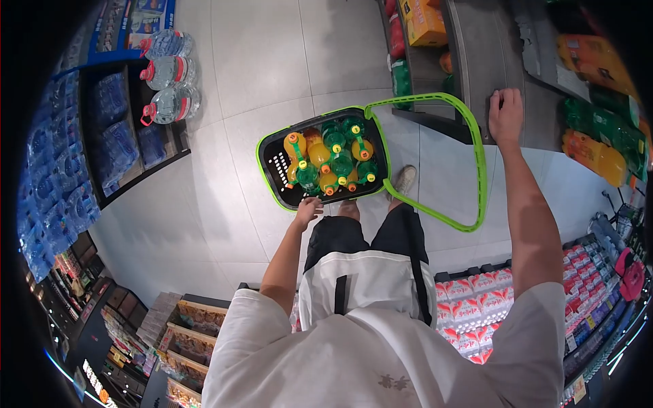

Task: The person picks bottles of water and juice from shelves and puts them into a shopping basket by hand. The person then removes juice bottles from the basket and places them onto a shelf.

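Basket (291, 196) beside left hand (309, 210), contact unclear

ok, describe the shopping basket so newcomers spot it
Start at the tiled floor, ahead of the person's black shorts. By the left hand is a black shopping basket holding orange and green bottles. Its lime-green loop handle, swung out, sets it apart from the grey shelf.

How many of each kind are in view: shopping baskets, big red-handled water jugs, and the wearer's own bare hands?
Shopping basket: 1
Red-handled water jugs: 3
Bare hands, left hand and right hand: 2
Total: 6
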A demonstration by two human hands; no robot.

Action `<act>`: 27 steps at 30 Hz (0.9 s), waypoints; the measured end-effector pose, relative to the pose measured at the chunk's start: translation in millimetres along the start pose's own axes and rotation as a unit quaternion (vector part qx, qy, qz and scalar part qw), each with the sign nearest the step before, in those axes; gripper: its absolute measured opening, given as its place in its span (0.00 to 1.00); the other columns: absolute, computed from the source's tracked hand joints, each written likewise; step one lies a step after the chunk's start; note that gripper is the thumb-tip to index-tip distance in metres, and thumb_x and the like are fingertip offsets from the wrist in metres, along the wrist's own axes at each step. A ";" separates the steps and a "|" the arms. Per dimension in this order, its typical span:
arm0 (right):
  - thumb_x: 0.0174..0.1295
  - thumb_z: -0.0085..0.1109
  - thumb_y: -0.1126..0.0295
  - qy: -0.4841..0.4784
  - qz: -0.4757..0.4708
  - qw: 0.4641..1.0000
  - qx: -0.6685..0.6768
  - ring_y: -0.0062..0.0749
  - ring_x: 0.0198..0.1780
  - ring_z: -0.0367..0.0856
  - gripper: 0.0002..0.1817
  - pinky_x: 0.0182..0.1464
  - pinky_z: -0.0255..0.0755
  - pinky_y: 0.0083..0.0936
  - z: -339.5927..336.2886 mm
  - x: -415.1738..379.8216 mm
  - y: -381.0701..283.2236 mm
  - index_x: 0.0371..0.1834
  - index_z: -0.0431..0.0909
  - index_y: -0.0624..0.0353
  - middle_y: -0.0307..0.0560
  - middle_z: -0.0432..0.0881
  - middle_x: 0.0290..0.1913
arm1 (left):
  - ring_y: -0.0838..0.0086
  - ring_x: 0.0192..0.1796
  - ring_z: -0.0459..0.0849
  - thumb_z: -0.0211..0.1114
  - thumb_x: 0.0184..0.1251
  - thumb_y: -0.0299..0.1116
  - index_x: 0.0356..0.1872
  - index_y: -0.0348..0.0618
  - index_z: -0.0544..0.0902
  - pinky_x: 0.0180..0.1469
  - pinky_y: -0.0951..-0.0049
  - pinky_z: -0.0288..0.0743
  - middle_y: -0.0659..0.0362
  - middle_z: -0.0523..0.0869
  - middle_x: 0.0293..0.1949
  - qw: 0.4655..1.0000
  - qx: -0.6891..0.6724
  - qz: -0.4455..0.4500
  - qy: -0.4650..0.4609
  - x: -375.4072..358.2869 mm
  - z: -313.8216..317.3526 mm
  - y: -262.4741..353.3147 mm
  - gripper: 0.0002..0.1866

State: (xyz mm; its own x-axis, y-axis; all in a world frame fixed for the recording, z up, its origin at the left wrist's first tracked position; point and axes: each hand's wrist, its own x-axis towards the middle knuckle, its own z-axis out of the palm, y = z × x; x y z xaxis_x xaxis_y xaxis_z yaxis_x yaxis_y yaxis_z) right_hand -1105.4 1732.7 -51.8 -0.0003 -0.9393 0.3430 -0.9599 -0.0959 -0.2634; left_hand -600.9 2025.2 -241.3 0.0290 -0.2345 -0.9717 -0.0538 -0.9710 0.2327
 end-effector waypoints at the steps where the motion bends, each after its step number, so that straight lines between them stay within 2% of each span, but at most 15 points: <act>1: 0.64 0.55 0.68 0.001 0.000 1.000 0.002 0.50 0.39 0.74 0.08 0.42 0.68 0.43 0.2 0.0 0.6 0.32 0.71 0.60 0.51 0.72 0.36 | 0.73 0.40 0.84 0.56 0.69 0.40 0.49 0.48 0.78 0.41 0.68 0.74 0.60 0.85 0.40 1.000 -0.022 0.011 -0.010 -8.8 4.0 -2.8 0.13; 3: 0.64 0.56 0.67 0.002 0.002 1.000 0.003 0.50 0.40 0.74 0.08 0.43 0.68 0.44 0.6 0.7 1.1 0.32 0.71 0.59 0.51 0.72 0.36 | 0.72 0.39 0.85 0.56 0.70 0.40 0.51 0.46 0.78 0.38 0.71 0.75 0.59 0.85 0.41 1.000 -0.025 0.016 -0.007 -15.9 11.5 -10.0 0.14; 6: 0.63 0.56 0.67 -0.004 0.021 1.000 0.006 0.50 0.41 0.74 0.08 0.44 0.68 0.44 0.4 -0.2 1.3 0.32 0.70 0.58 0.50 0.72 0.37 | 0.71 0.39 0.85 0.57 0.70 0.39 0.51 0.44 0.77 0.40 0.71 0.77 0.58 0.85 0.39 0.998 -0.028 0.054 -0.003 -42.8 26.5 3.3 0.14; 9: 0.63 0.56 0.68 -0.002 0.019 1.000 0.022 0.50 0.41 0.73 0.07 0.44 0.68 0.44 -2.2 -0.3 0.1 0.32 0.70 0.58 0.50 0.72 0.37 | 0.68 0.43 0.86 0.55 0.72 0.38 0.53 0.43 0.76 0.45 0.69 0.77 0.57 0.86 0.42 0.997 -0.006 0.077 -0.020 -63.3 41.5 27.0 0.14; 13: 0.60 0.57 0.68 0.021 0.010 1.000 0.020 0.50 0.43 0.73 0.07 0.44 0.68 0.44 -3.7 0.5 -0.2 0.31 0.71 0.58 0.51 0.72 0.37 | 0.70 0.43 0.85 0.56 0.71 0.37 0.56 0.39 0.75 0.46 0.72 0.77 0.55 0.85 0.43 0.983 0.086 0.161 -0.016 -84.3 61.2 61.2 0.17; 14: 0.59 0.57 0.68 0.024 0.009 0.999 0.025 0.50 0.43 0.73 0.07 0.44 0.68 0.44 -3.0 -0.5 0.6 0.31 0.71 0.58 0.51 0.72 0.37 | 0.72 0.42 0.85 0.56 0.72 0.36 0.56 0.37 0.74 0.47 0.72 0.76 0.55 0.85 0.43 0.979 0.070 0.187 -0.025 -87.5 64.5 64.3 0.18; 17: 0.59 0.57 0.67 0.033 0.003 0.998 0.046 0.50 0.43 0.73 0.08 0.44 0.68 0.44 -3.4 -0.5 1.5 0.31 0.71 0.58 0.52 0.72 0.37 | 0.76 0.37 0.83 0.60 0.70 0.35 0.52 0.34 0.77 0.43 0.76 0.74 0.56 0.86 0.37 0.970 0.043 0.238 -0.022 -115.0 80.6 73.0 0.16; 19: 0.58 0.58 0.66 0.038 0.007 0.998 0.049 0.50 0.42 0.73 0.09 0.44 0.68 0.44 -6.6 0.0 1.1 0.31 0.72 0.58 0.52 0.72 0.37 | 0.76 0.36 0.83 0.61 0.69 0.36 0.52 0.34 0.77 0.42 0.76 0.75 0.56 0.87 0.37 0.963 0.100 0.250 -0.002 -131.0 86.4 71.5 0.17; 21: 0.57 0.59 0.64 0.025 0.015 0.997 0.070 0.49 0.42 0.73 0.10 0.44 0.68 0.44 -11.7 0.3 0.8 0.31 0.72 0.58 0.52 0.72 0.37 | 0.74 0.36 0.84 0.61 0.69 0.37 0.52 0.34 0.78 0.41 0.73 0.76 0.54 0.87 0.36 0.938 0.220 0.262 0.054 -150.7 98.3 77.4 0.18; 23: 0.56 0.61 0.63 0.034 0.011 0.996 0.086 0.48 0.43 0.73 0.11 0.44 0.67 0.44 -13.5 -0.2 2.0 0.30 0.71 0.58 0.51 0.71 0.37 | 0.67 0.38 0.86 0.61 0.69 0.39 0.52 0.34 0.78 0.41 0.69 0.77 0.49 0.88 0.36 0.907 0.294 0.290 0.083 -171.5 119.1 89.4 0.19; 25: 0.55 0.62 0.66 0.024 0.012 0.986 0.165 0.48 0.44 0.73 0.11 0.46 0.67 0.43 -18.9 -10.5 2.9 0.32 0.72 0.58 0.51 0.71 0.39 | 0.63 0.40 0.87 0.60 0.69 0.40 0.53 0.33 0.78 0.43 0.67 0.78 0.47 0.88 0.37 0.876 0.376 0.284 0.100 -201.3 141.2 109.8 0.20; 27: 0.54 0.63 0.68 0.039 0.013 0.967 0.251 0.49 0.46 0.73 0.11 0.49 0.68 0.42 -35.8 -10.1 13.5 0.36 0.73 0.59 0.52 0.72 0.41 | 0.60 0.40 0.87 0.60 0.70 0.40 0.54 0.33 0.77 0.43 0.66 0.78 0.46 0.88 0.37 0.874 0.338 0.331 0.108 -214.1 160.3 118.0 0.21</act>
State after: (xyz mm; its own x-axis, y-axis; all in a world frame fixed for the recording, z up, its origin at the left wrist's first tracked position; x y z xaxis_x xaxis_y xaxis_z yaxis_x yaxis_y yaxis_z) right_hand -1128.4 1752.7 -26.6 -0.0635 -0.9178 0.3919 -0.7027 -0.2378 -0.6706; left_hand -773.4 1968.1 -12.4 -0.0479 -0.8089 -0.5861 -0.7061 -0.3876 0.5926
